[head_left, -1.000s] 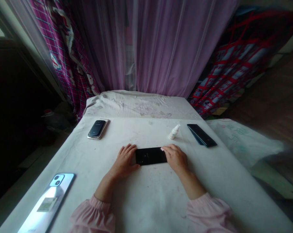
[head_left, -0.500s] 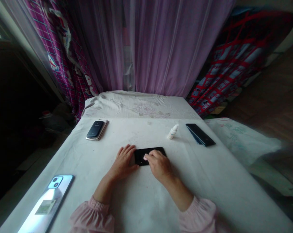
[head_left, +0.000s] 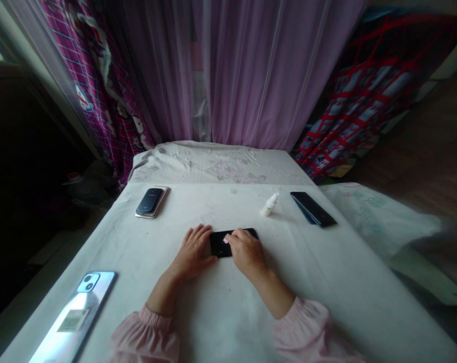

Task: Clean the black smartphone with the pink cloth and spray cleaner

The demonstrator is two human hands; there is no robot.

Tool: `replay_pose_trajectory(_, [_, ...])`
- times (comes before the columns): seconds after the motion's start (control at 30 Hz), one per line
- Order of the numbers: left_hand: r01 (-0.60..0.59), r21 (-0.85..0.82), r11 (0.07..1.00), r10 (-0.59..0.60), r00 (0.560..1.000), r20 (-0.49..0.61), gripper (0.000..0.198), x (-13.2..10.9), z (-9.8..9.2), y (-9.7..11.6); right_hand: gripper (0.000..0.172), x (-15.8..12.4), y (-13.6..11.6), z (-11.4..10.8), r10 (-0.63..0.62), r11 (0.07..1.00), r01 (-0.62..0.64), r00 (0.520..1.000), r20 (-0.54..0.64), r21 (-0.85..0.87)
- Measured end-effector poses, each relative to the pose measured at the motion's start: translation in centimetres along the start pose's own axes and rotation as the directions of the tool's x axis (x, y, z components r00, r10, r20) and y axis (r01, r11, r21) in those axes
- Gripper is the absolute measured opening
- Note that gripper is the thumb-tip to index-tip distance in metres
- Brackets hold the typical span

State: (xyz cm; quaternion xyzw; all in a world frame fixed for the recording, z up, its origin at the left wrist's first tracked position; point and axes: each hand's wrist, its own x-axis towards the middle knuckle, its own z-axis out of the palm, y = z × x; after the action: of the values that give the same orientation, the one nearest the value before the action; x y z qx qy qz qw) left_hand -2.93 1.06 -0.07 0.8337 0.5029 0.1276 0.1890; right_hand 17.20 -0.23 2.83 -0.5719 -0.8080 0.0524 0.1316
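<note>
Nearest, lower left: a pale blue-silver phone [head_left: 75, 315], back up, glossy metal-like shell with a camera block, lying flat on the white, faintly stained cloth of the counter [head_left: 327, 282]. Beyond it, two gathered pink sleeves [head_left: 145, 338]. Mid-counter: a black phone [head_left: 218, 246], lying crosswise between and beneath both hands. The left hand [head_left: 192, 252] lies flat with its fingers loosely apart, their tips against the phone's left end and gripping nothing. The right hand [head_left: 245, 252] rests palm-down over the screen, fingers together and laid on the glass, not closed around it. By its look the phone is a thin rigid slab, light, smooth and probably slippery, and its glass face likely to crack or smear; the long edges seem the safest place to pinch it. Farther back, a small white plastic dropper bottle [head_left: 270, 204] leans on its side. To the left is a rounded dark phone [head_left: 150, 200] stacked on a lighter flat thing, and to the right a dark slim phone [head_left: 312, 209]. Last come a rumpled cream bedsheet [head_left: 213, 161] and sheer purple curtains [head_left: 251, 75].
</note>
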Motion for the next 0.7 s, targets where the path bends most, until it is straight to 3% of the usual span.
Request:
replay_pose_trajectory(0.23, [0.003, -0.003, 1.000, -0.003, 1.000, -0.014, 0.074, 0.0, 0.4, -0.3, 0.024, -2.7, 0.3, 0.0, -0.027, 1.000, 0.027, 1.000, 0.000, -0.002])
replay_pose_trajectory(0.53, [-0.016, 0.004, 1.000, 0.016, 1.000, -0.024, 0.074, 0.0, 0.4, -0.4, 0.025, 0.2, 0.8, -0.1, 0.044, 0.998, -0.044, 0.999, 0.000, -0.034])
replay_pose_trajectory(0.7, [-0.015, -0.001, 1.000, 0.015, 1.000, -0.028, 0.073, -0.1, 0.4, -0.3, 0.024, -2.6, 1.0, -0.2, -0.006, 0.998, 0.007, 1.000, -0.010, 0.058])
